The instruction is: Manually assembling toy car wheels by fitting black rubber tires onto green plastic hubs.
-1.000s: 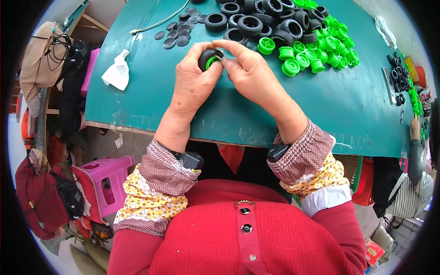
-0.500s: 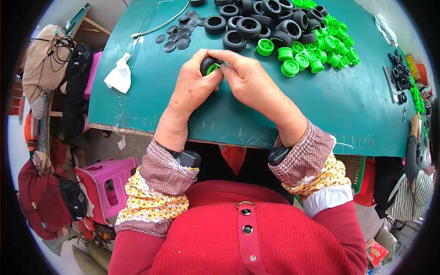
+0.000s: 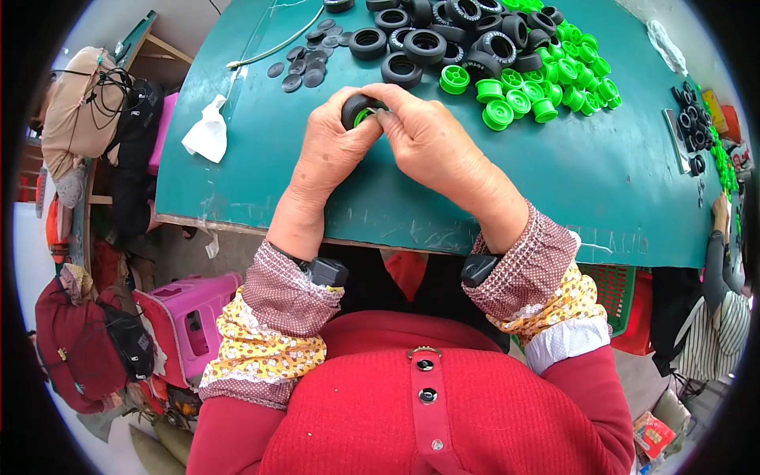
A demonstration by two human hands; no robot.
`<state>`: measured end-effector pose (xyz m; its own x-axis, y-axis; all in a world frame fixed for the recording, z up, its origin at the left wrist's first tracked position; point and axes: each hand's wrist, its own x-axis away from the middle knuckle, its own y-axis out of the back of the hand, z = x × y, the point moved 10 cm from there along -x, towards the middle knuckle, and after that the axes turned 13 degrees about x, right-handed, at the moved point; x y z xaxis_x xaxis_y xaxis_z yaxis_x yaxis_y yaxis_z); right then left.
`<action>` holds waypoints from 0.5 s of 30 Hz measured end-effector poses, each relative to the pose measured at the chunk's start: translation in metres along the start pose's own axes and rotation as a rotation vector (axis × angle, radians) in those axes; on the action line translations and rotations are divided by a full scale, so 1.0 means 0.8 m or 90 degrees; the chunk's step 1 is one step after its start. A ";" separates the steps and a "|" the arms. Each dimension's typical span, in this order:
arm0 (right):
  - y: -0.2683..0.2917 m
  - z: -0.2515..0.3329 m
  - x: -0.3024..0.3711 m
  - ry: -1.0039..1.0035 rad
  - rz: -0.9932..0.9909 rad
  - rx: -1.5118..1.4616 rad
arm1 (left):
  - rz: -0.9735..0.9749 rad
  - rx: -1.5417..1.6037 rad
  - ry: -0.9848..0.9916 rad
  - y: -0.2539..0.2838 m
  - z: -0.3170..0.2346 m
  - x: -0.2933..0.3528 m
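Observation:
Both my hands meet over the green tabletop, closed round a small black toy tyre with a green wheel rim inside it. My left hand wraps the tyre from the left, its thumb along the near side. From the right, my right hand presses fingers and thumb at the rim; its fingertips partly hide the wheel. Beyond my hands lies a heap of loose black tyres, with a pile of bright green rims to its right.
Flat black discs lie left of the tyres beside a pale cable. A crumpled white tissue rests at the left. At the far right, another person's arm reaches to the table. A pink stool stands at lower left.
My hands stay on the wheel and have shifted only slightly. The black tyre looks a little turned in my grip. The whole view has moved slightly.

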<state>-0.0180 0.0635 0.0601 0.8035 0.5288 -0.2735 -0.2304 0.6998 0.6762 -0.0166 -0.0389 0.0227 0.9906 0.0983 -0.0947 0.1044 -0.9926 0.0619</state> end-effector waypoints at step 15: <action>-0.004 -0.006 -0.002 0.008 -0.015 0.038 | -0.019 0.020 -0.039 0.001 -0.006 0.002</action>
<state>-0.0209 0.0626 0.0550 0.8012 0.5188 -0.2982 -0.1781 0.6824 0.7089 -0.0146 -0.0389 0.0271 0.9798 0.1244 -0.1568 0.1302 -0.9911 0.0271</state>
